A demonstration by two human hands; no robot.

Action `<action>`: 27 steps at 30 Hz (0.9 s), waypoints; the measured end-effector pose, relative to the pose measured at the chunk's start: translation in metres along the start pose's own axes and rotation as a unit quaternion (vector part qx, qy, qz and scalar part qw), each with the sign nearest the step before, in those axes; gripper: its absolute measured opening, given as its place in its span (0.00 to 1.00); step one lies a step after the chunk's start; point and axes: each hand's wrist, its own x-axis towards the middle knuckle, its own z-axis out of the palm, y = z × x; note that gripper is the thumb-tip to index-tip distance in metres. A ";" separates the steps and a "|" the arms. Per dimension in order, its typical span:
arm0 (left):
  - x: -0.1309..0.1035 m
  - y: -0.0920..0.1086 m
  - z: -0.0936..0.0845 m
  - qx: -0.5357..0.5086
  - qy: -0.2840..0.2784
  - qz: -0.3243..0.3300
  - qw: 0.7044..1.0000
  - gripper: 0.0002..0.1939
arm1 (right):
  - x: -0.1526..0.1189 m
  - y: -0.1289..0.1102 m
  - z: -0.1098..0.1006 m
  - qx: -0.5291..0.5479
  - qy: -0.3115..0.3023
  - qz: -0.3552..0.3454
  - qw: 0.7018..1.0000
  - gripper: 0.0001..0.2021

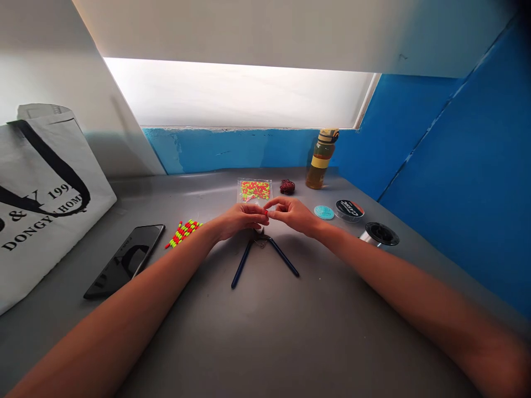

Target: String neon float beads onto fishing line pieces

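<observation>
Over the middle of the table, my left hand and my right hand meet at their fingertips. Both pinch at a small red bead; any thread through it is too fine to make out. Just beyond the hands lies a clear bag of red, yellow-green and orange beads, its near edge partly behind my fingers. Below my hands, pliers with dark blue handles lie spread, the jaws pointing away from me. A strip of red and yellow-green beadwork rests beside my left forearm, which covers part of it.
A phone and a white bag are at left. A bundle of dark red cord and a bottle stand at the back. Rightward are a turquoise disc, a round black-labelled case and a spool.
</observation>
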 end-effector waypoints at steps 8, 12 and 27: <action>0.001 0.000 -0.001 0.031 0.029 0.016 0.999 0.18 | 0.000 0.000 -0.001 -0.004 -0.009 0.013 1.000 0.17; 0.001 -0.001 -0.001 0.054 0.014 0.017 0.998 0.19 | -0.001 -0.003 -0.002 -0.005 -0.025 0.014 1.000 0.18; -0.002 0.001 -0.005 0.072 -0.063 -0.016 0.995 0.16 | -0.001 0.006 0.004 -0.067 -0.074 0.001 0.995 0.17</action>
